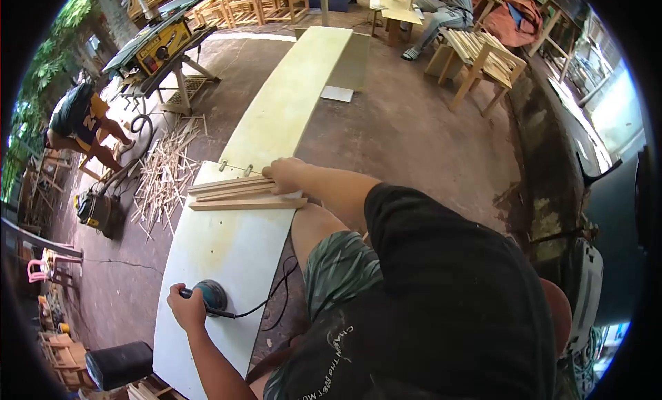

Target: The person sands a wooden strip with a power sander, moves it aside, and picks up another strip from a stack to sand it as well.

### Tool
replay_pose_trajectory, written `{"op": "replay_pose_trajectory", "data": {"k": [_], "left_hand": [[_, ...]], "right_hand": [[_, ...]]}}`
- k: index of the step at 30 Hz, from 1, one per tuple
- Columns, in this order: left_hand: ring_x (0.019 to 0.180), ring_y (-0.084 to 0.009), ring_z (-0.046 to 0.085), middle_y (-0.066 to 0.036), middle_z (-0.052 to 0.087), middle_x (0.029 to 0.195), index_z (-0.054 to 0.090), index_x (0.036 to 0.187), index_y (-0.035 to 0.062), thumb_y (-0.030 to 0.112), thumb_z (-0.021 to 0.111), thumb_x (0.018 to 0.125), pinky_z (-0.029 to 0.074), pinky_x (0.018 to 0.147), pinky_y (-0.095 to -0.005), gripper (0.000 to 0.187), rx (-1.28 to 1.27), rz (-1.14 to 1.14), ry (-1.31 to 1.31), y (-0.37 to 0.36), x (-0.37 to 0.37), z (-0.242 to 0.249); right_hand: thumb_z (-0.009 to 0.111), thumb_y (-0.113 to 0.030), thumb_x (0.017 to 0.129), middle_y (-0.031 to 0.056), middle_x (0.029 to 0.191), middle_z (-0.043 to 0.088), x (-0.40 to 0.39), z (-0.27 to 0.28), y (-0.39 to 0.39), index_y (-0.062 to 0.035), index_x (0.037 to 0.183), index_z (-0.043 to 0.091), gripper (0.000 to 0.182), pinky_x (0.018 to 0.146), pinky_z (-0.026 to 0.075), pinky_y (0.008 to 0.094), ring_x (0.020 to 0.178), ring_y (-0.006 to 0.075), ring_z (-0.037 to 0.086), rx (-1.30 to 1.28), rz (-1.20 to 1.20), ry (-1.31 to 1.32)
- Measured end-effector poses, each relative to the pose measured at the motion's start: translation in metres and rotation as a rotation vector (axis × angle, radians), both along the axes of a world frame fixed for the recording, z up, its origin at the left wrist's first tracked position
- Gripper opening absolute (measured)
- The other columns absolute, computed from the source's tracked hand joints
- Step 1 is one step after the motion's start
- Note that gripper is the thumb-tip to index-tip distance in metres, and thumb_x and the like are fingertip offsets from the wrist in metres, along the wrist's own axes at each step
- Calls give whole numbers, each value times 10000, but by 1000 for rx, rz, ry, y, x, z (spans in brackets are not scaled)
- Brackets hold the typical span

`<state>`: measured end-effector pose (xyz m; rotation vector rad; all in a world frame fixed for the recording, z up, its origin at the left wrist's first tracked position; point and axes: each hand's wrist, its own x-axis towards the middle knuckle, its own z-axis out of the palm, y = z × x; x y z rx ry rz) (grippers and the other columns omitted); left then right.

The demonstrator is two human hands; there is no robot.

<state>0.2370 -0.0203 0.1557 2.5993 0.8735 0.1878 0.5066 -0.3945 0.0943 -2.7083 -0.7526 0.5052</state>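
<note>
My left hand (187, 309) is closed round the teal and black orbital sander (211, 296), which rests on a long pale board (238, 252). A black cord trails from the sander over the board's right edge. Farther up, my right hand (284, 174) grips the right end of several thin wooden strips (231, 187) lying crosswise on the board. A thicker strip (241, 204) lies nearest to me in that bundle. Two small metal fittings (248, 170) show just beyond the strips, where a yellowish board (289, 90) extends away.
A pile of scrap sticks (165, 169) covers the floor at left, beside a shop vacuum (96, 210) and a yellow table saw (162, 52). One person (79, 121) bends over at left; another (445, 17) sits at the back. A chair (489, 72) holds more sticks.
</note>
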Motion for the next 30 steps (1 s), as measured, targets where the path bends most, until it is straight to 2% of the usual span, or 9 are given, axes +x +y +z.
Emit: {"op": "replay_pose_trajectory", "data": {"k": [4,12,14,16,18,21,25,28,30], "left_hand": [[1090,-378,648,-170,592,1222,636,1210,92,270,678,795,519,975,-468,454,-16,1,20,-5,13,3],[1094,-379,646,-161,597,1233,641,1208,108,296,688,794,520,976,-467,457,1,14,18,-7,15,6],[1095,-380,647,-161,600,1235,642,1205,110,298,690,795,520,975,-470,454,-15,22,34,-8,12,8],[1093,-381,649,-161,602,1232,643,1203,109,299,692,795,521,973,-472,452,-11,19,33,-6,9,7],[1088,-382,650,-161,603,1224,643,1201,107,298,692,796,521,968,-475,451,4,8,7,-1,8,0],[1083,-384,651,-165,605,1215,640,1192,101,295,689,800,522,961,-480,441,10,25,38,-2,6,2],[1070,-388,654,-172,615,1192,635,1171,93,294,680,808,523,948,-483,417,18,-3,53,-12,9,9],[1051,-391,657,-178,625,1171,636,1147,89,299,674,820,524,933,-484,391,46,24,129,-16,10,13],[1032,-392,658,-180,632,1147,642,1125,82,301,667,832,525,920,-484,366,107,30,169,-19,13,11]], "right_hand": [[747,-342,889,187,1364,629,-5,19,-3,-88,1421,568,616,1010,555,502,1266,379,633,-72,3,-31],[668,-346,967,223,1386,597,-10,8,0,2,1398,555,565,1033,547,495,1267,401,636,-111,-71,-20],[646,-338,981,225,1386,596,-1,-17,-5,9,1392,557,545,1035,547,494,1265,408,638,-206,26,-62],[625,-328,993,228,1382,597,-6,-14,-5,15,1388,559,527,1038,547,491,1259,415,641,-179,11,-53],[606,-318,1004,232,1375,599,-14,0,-11,19,1385,559,511,1040,547,487,1247,421,646,-37,-115,-1],[577,-318,1021,253,1367,596,-24,14,-25,27,1367,561,489,1031,547,488,1219,436,657,-42,-41,-40],[585,-387,1013,289,1352,599,-11,12,-52,31,1337,561,529,1019,540,507,1197,453,661,144,-287,-100],[622,-382,1004,292,1289,636,12,7,-72,16,1258,621,472,1019,534,521,1157,477,664,256,-516,-146],[621,-392,1002,302,1285,640,35,0,-86,13,1269,632,486,1028,534,516,1161,474,663,257,-612,-195]]}}
